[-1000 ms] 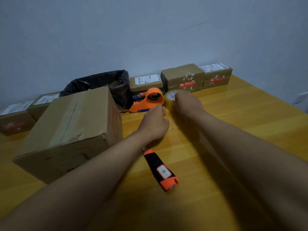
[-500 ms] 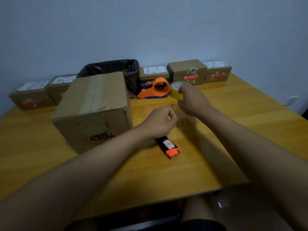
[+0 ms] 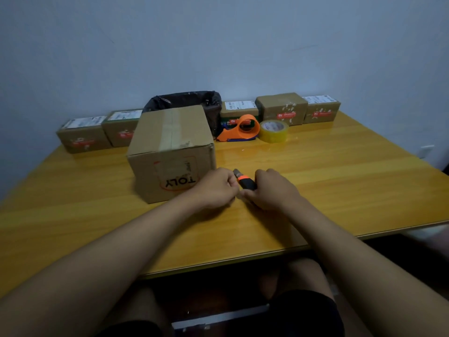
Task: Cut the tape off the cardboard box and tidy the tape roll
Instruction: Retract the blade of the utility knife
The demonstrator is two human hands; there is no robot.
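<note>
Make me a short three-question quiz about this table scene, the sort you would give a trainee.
1. True or false: the yellow roll of packing tape lies on the wooden table beside the orange tape dispenser, with no hand on it.
2. Which hand is closed around the black body of the black and orange utility knife? A) left hand B) right hand C) neither
3. Fill in: the strip of tape across the top of the large brown cardboard box looks ____ (cut or uncut).

Key: 1 true; 2 B; 3 uncut.
</note>
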